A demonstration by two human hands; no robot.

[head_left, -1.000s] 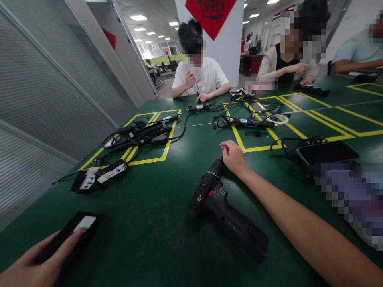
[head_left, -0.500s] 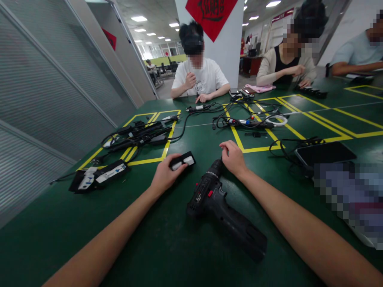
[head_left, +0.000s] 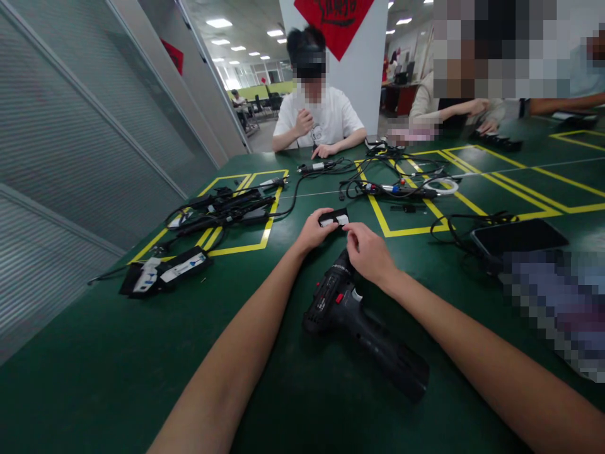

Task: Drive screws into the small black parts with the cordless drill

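Note:
My left hand (head_left: 316, 231) grips a small black case with white pieces in it (head_left: 341, 215), held just above or on the green table. Close against the case's right end is my right hand (head_left: 368, 251), its thumb and fingers pinched together. Whatever those fingertips hold, if anything, is too small to make out. Below the hands a black cordless drill (head_left: 331, 296) lies on its side, chuck pointing up toward my right hand and its handle toward the lower right.
Black cables and tools (head_left: 227, 211) lie inside yellow tape outlines at left, with more cables (head_left: 392, 188) at centre right. Black pouches with white strips (head_left: 165, 270) lie at left. At right sits a dark tablet-like device (head_left: 520, 241). A person in white (head_left: 321, 116) sits opposite.
My left hand has moved right and farther away with the black case, bringing it to my right hand. The right hand stays pinched near the drill's chuck.

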